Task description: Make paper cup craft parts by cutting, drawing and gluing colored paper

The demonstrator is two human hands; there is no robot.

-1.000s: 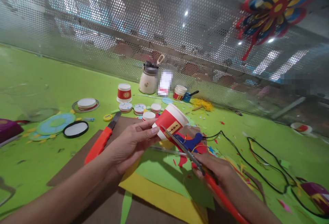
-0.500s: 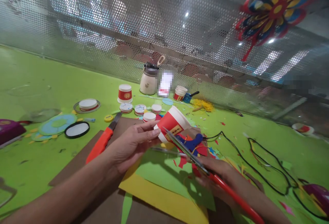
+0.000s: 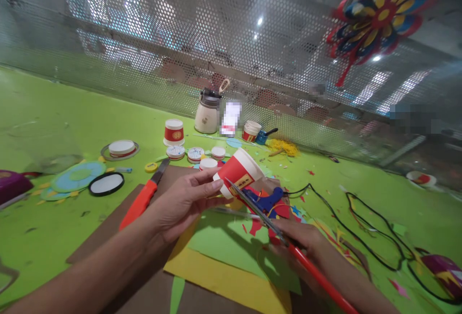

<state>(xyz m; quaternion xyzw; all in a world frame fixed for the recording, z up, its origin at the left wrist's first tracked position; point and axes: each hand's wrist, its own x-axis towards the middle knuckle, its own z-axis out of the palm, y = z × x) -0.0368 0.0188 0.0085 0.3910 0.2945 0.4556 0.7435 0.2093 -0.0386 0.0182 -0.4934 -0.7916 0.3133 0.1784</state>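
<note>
My left hand is closed on the base end of a red and white paper cup, which lies tilted with its mouth up to the right. In my right hand is a pair of scissors with red handles. Their long metal blades point up and left, the tip at the cup's red side near a gold label. I cannot tell whether the tip touches it. Under the hands lie sheets of green paper and yellow paper. A blue glue gun rests just behind the scissors.
An orange-handled knife lies left of my left hand on brown board. Behind stand another cup, several white lids, a jug and stacked cups. A black cord and paper scraps spread to the right.
The view has shifted very slightly. The cup and the scissors keep almost the same position relative to each other, and both hands keep their hold.
</note>
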